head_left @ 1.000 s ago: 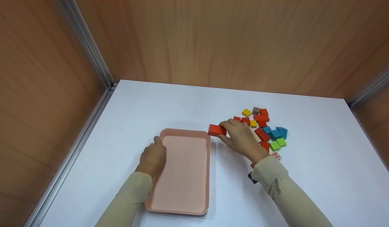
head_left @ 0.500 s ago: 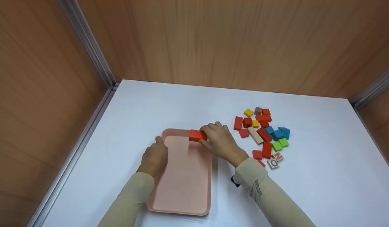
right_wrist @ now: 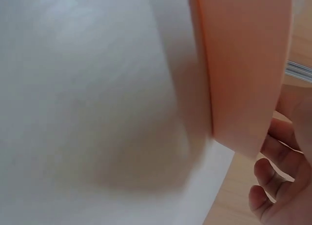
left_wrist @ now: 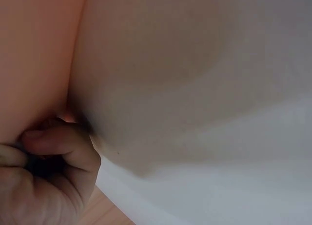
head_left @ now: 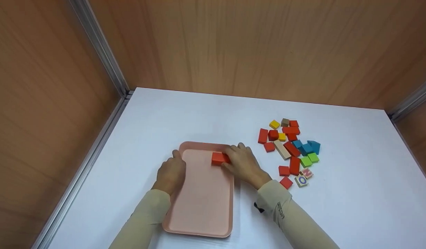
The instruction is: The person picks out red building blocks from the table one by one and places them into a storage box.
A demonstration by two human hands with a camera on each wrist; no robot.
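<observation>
A pink tray (head_left: 202,193) lies on the white table, its long sides running away from the viewer. My left hand (head_left: 170,173) grips the tray's left edge near the far corner; in the left wrist view the fingers of that hand (left_wrist: 58,161) are curled at the tray's wall (left_wrist: 39,54). Over the far right part of the tray, my right hand (head_left: 243,163) holds a red block (head_left: 220,158) by its right end. The right wrist view shows the right hand (right_wrist: 287,161) beside the tray's outer wall (right_wrist: 243,64), the block hidden there.
Right of the tray lies a loose group of blocks: several red ones (head_left: 294,165), a plain wooden bar (head_left: 282,149), two yellow (head_left: 274,124), blue (head_left: 306,149) and green ones (head_left: 306,161), and lettered cubes (head_left: 301,181). Wooden panels (head_left: 233,48) wall the table (head_left: 354,166).
My right hand has carried the red block leftward from the tray's right side to over the tray, then lower and slightly nearer. The left hand keeps its grip on the edge.
</observation>
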